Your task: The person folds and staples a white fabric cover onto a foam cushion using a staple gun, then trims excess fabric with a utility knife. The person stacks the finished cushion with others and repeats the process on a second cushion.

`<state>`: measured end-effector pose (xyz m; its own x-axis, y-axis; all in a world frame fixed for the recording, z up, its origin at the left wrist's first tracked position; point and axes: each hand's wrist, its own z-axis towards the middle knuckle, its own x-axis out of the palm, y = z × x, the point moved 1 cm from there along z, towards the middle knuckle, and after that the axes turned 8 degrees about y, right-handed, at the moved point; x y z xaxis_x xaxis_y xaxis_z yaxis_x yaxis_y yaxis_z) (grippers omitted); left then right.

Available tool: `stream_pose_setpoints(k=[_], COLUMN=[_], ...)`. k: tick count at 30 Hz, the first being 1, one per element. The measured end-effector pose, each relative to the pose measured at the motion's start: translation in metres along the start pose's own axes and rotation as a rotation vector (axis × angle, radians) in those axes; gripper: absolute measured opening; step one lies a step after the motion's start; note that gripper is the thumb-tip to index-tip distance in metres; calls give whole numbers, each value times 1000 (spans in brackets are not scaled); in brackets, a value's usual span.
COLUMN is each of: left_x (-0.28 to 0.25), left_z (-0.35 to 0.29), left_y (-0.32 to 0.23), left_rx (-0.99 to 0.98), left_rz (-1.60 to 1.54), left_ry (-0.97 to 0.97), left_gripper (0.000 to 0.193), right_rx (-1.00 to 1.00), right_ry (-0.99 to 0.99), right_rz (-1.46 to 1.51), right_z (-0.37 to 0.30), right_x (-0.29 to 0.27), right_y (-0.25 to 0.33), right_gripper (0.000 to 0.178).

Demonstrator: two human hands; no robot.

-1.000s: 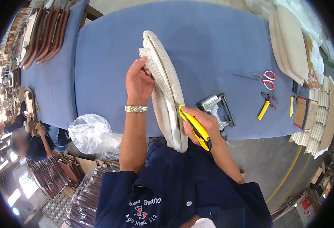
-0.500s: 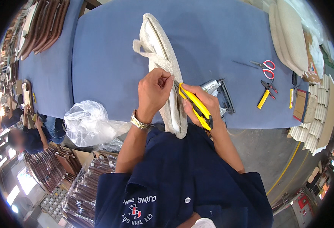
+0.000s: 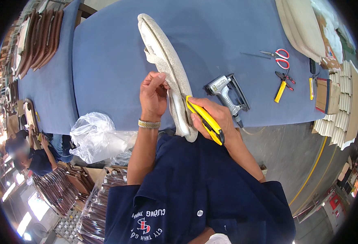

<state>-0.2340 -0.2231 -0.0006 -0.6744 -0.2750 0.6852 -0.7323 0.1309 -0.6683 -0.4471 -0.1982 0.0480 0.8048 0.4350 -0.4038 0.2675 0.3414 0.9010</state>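
Observation:
A long, padded cushion (image 3: 173, 64) in light beige fabric stands on its edge, its white underside toward the left and its near end against my shirt. My right hand (image 3: 216, 117) is wrapped round a yellow utility knife (image 3: 205, 120), whose tip end meets the cushion's seam edge. On the cushion's left side my left hand (image 3: 153, 94) is closed in a pinch at the loose beige fabric strip (image 3: 149, 55). The fingertips partly hide what they grip.
On the blue table (image 3: 109, 61) lie a staple gun (image 3: 227, 91), red-handled scissors (image 3: 282, 59), pliers (image 3: 282, 87) and another yellow cutter (image 3: 311, 88). Beige cushions (image 3: 301, 30) are stacked at far right. A clear plastic bag (image 3: 95, 138) hangs at the left edge; another person (image 3: 40, 156) works beyond.
My left hand has moved left and slightly up, away from the knife. The knife has shifted slightly down along the cushion edge. The loose strip now lies closer to the cushion.

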Motion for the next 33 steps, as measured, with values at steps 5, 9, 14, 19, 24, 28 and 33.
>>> stream_pose_setpoints(k=[5, 9, 14, 19, 24, 28, 33], left_x=[1, 13, 43, 42, 14, 7, 1], left_z=[-7, -25, -61, -54, -49, -51, -48], left_y=[-3, -8, -7, -8, 0, 2, 6], left_rx=[-45, -43, 139, 190, 0, -70, -93], left_rz=[-120, 623, 1516, 1568, 953, 704, 537], left_ry=[-69, -98, 9, 135, 102, 86, 75], left_gripper=[10, 21, 27, 27, 19, 17, 16], right_rx=[69, 105, 81, 53, 90, 63, 102], right_ry=[89, 60, 58, 53, 89, 59, 94], right_rz=[17, 62, 59, 14, 37, 62, 80], right_z=[-25, -32, -29, -30, -39, -47, -58], right_x=[-3, -2, -1, 2, -1, 3, 2], right_y=[11, 10, 12, 11, 15, 15, 19], right_gripper=[37, 38, 39, 38, 39, 41, 43])
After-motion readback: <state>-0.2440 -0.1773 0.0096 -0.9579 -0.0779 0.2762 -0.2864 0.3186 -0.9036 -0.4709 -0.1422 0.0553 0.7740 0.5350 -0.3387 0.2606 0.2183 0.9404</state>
